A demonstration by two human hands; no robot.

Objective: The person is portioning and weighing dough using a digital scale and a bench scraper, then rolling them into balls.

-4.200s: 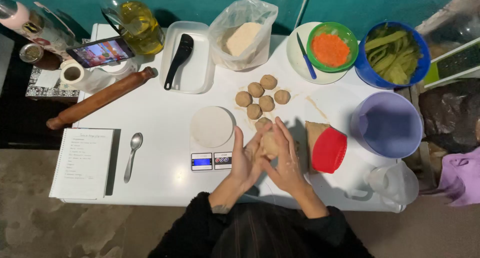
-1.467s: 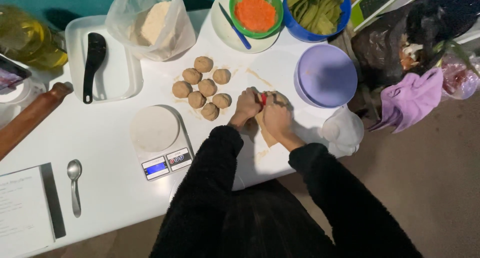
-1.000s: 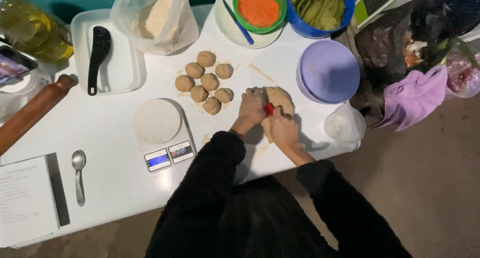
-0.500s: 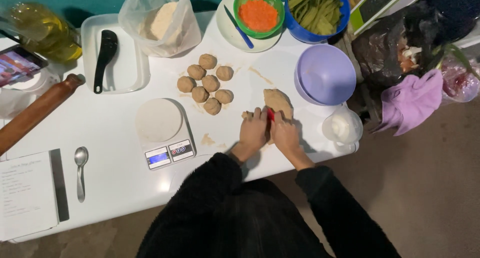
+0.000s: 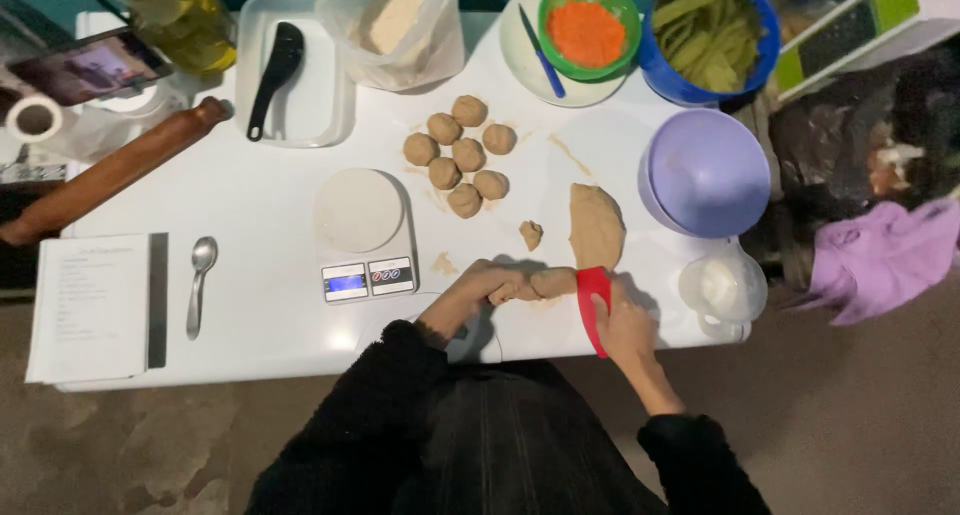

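A: What are the hands doing?

B: The left hand (image 5: pixel 478 287) has its fingers (image 5: pixel 508 287) curled around a small piece of dough (image 5: pixel 548 281), pinning it to the white surface (image 5: pixel 260 205). The right hand (image 5: pixel 622 325) grips a red scraper (image 5: pixel 594 305), its fingers closed on the blade's outer side; the scraper stands on edge, touching the far end of that piece.

A: Where's the rest of the dough?

B: The big dough slab (image 5: pixel 596 225) lies just beyond the scraper, past the right fingers. A small dough scrap (image 5: pixel 531 234) sits just beyond the left fingertips, between them and the cluster of seven dough balls (image 5: pixel 458 155) further out.

A: And around them?

B: Left of the left fingers stands a kitchen scale (image 5: pixel 362 230) with a pale round platform. Further left lie a spoon (image 5: pixel 200 280) and a paper sheet (image 5: pixel 92 307), with a wooden rolling pin (image 5: pixel 110 171) beyond them. To the right of the right hand sit a lilac bowl (image 5: pixel 708 173) and a clear lidded tub (image 5: pixel 722 289). Well beyond the fingers are a bag of flour (image 5: pixel 398 25), a green bowl of orange filling (image 5: pixel 588 27) and a blue bowl of greens (image 5: pixel 712 33).
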